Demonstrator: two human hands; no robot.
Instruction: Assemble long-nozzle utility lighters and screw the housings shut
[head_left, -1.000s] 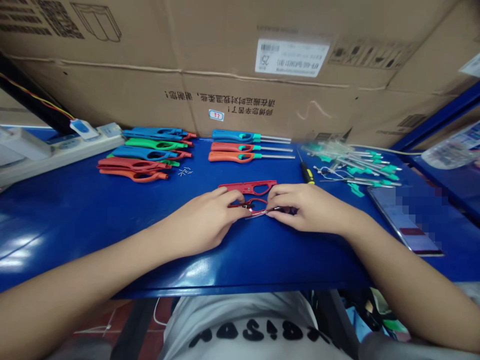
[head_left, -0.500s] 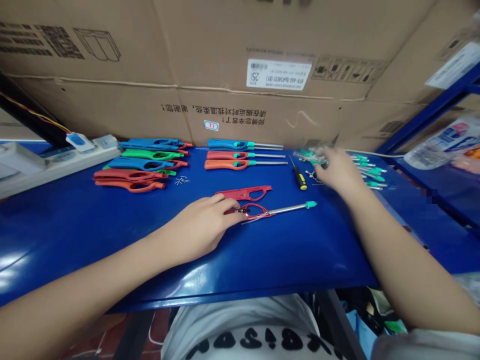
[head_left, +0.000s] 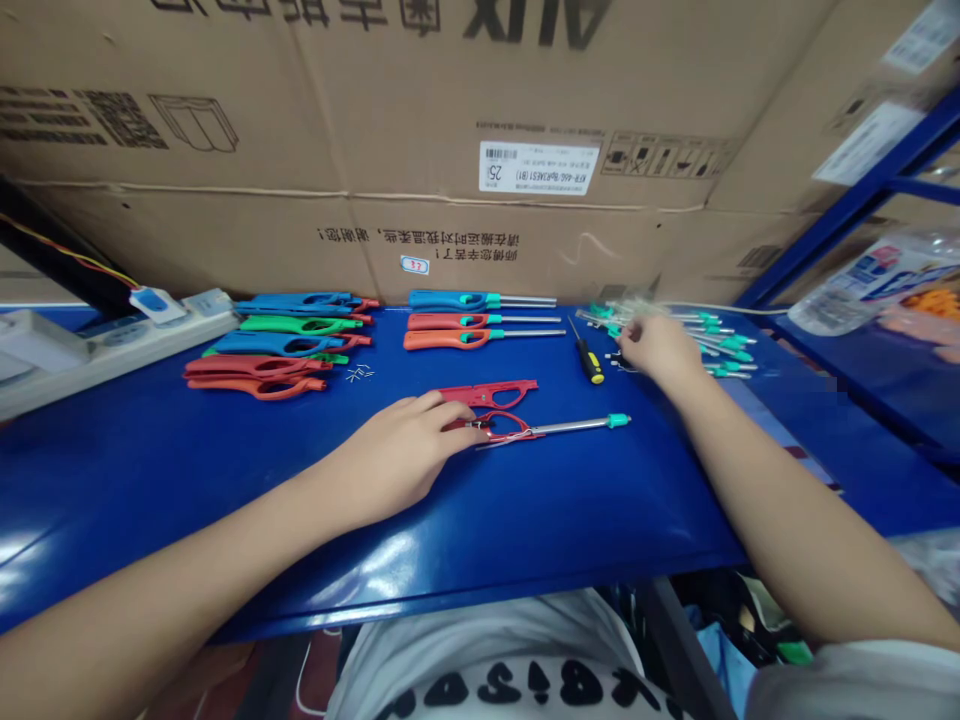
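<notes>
My left hand (head_left: pixel 405 450) is closed on the handle end of an opened red lighter shell (head_left: pixel 504 425), holding it against the table. A metal tube (head_left: pixel 574 426) with a green tip runs from that shell to the right, and thin wires trail beneath. Just behind lies the other red shell half (head_left: pixel 499 396). At the back right my right hand (head_left: pixel 660 350) reaches among clear and green small parts (head_left: pixel 611 315). Its fingertips are pinched together; what they hold, if anything, is hidden. Left of it lies a black and yellow screwdriver (head_left: pixel 589 360).
Three finished-looking lighters (head_left: pixel 480 320) lie side by side at the back. Stacked coloured shells (head_left: pixel 262 365) are at left, beside small screws (head_left: pixel 360 373) and a power strip (head_left: pixel 120 340). Metal tubes with green tips (head_left: pixel 727 345) lie beyond my right hand. A large carton (head_left: pixel 420 120) stands behind.
The view has tilted slightly upward and shifted right. My right hand stays at the small parts, its fingers moved a little among them. My left hand keeps its hold on the red shell.
</notes>
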